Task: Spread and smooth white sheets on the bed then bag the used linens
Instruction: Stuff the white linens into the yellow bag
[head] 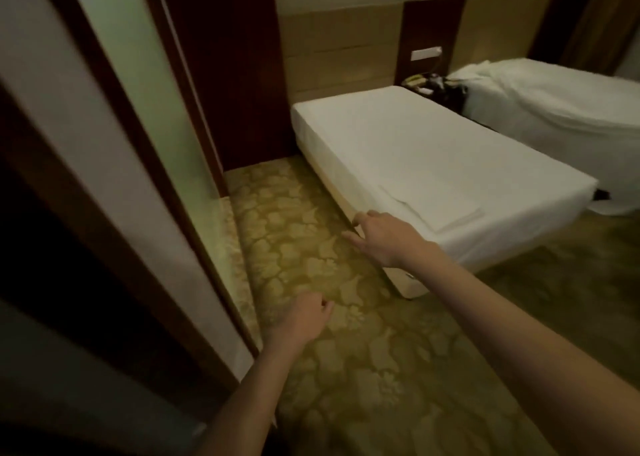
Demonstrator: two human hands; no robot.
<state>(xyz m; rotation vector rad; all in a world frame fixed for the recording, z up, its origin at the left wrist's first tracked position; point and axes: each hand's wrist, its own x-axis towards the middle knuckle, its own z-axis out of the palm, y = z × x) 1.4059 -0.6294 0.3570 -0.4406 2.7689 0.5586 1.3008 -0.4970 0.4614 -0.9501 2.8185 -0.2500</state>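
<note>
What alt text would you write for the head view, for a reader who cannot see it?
A person's right hand reaches, fingers spread, toward the near corner of a bed covered by a smooth white sheet, where a folded white sheet lies. The left hand hangs loosely curled over patterned carpet; a second bed with rumpled linen stands behind.

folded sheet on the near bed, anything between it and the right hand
Nothing visible. The right hand reaches out, fingers spread, near the bed edge, and the folded sheet lies just beyond it on the corner, with only bare sheet between.
</note>
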